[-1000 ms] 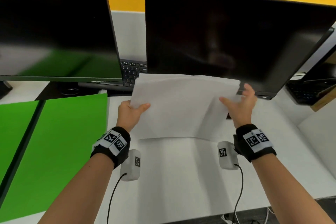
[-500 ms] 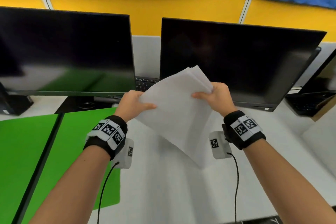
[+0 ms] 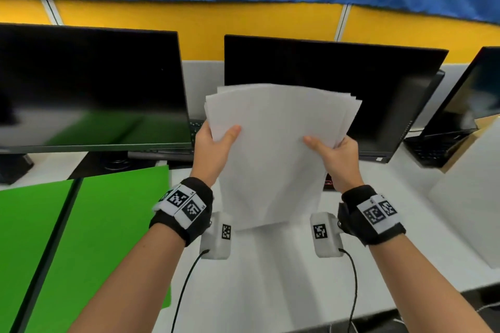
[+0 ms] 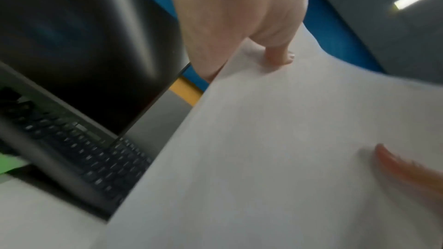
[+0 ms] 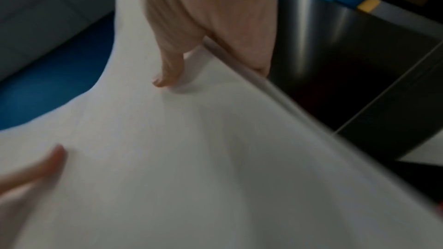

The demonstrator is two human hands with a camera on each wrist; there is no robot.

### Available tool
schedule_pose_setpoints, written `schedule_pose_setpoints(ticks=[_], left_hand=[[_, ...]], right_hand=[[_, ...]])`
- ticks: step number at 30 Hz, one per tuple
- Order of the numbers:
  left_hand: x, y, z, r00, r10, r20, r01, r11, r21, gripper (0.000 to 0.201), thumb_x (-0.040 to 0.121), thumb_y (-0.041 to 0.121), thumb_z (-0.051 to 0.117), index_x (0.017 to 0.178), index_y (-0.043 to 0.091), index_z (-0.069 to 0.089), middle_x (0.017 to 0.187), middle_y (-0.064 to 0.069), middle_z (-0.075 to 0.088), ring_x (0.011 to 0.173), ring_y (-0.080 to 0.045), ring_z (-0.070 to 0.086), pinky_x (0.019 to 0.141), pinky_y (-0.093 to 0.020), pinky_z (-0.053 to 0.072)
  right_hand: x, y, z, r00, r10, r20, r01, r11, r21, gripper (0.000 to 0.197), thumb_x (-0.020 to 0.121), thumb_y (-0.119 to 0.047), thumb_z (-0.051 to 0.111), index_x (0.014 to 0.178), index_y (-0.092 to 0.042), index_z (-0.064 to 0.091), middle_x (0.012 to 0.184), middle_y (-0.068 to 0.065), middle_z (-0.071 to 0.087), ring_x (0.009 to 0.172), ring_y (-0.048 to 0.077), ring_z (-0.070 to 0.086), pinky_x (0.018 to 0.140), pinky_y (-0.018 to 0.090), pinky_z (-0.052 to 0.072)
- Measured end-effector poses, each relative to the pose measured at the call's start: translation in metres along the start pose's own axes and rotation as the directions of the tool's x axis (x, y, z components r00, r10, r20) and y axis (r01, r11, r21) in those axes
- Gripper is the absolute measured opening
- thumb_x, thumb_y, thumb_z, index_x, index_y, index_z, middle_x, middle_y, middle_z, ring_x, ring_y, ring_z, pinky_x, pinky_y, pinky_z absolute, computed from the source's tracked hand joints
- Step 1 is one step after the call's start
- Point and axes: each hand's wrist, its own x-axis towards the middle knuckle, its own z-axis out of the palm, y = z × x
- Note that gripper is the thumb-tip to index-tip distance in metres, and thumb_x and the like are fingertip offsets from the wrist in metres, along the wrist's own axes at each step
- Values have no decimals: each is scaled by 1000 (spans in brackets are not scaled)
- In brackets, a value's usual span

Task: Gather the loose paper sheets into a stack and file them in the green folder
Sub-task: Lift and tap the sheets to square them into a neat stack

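A stack of white paper sheets [image 3: 273, 154] stands upright on its short edge above the white desk [image 3: 270, 278], its top edges slightly fanned. My left hand [image 3: 213, 143] grips the stack's left side, thumb on the front face. On the stack's right side my right hand [image 3: 335, 149] holds on the same way. The left wrist view shows the sheets [image 4: 275, 149] with my left hand [image 4: 239, 26] pinching their edge; the right wrist view shows the sheets [image 5: 191, 149] with my right hand [image 5: 203, 26] gripping them. The green folder [image 3: 94, 238] lies open and flat at the left.
Two dark monitors [image 3: 89, 84] [image 3: 332, 76] stand behind the stack, with a keyboard [image 3: 196, 127] between them. A laptop [image 3: 460, 116] and a cardboard box [image 3: 470, 143] sit at the right. A white sheet-like surface [image 3: 470, 211] lies at the right.
The stack was lying low and wide over the desk; both hands lifted it, turned it and now hold it upright on its short edge.
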Motion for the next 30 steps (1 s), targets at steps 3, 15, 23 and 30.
schedule_pose_setpoints(ticks=[3,15,23,30], left_hand=[[-15,-14,3,998,-52,42,52,999,-9,25,80,8,69,100,19,58,91,13,64,77,6,64,68,-9,52],[-21,-6,25,991,52,-122,-65,992,-107,23,78,3,69,92,19,62,88,7,66,80,-6,65,76,-17,53],[-12,9,24,971,204,-122,-211,976,-48,27,78,5,71,82,29,59,84,8,65,78,-5,64,74,-19,53],[-19,-22,10,991,78,-105,-78,997,1,35,79,9,71,99,28,49,96,11,60,88,-2,59,76,-13,52]], right_hand=[[-10,12,-6,999,48,21,-48,999,8,29,79,-6,70,106,-11,62,97,-3,69,82,1,69,68,16,55],[-2,-1,11,993,-49,-103,54,997,52,32,87,-6,62,117,3,57,99,-1,67,87,3,67,78,19,55],[7,-14,15,980,-141,-142,146,989,26,25,86,-5,63,111,-3,60,95,-4,67,85,1,66,78,18,54],[5,13,10,998,-35,-53,34,999,-24,31,91,-15,58,117,0,54,101,3,64,88,6,64,67,13,53]])
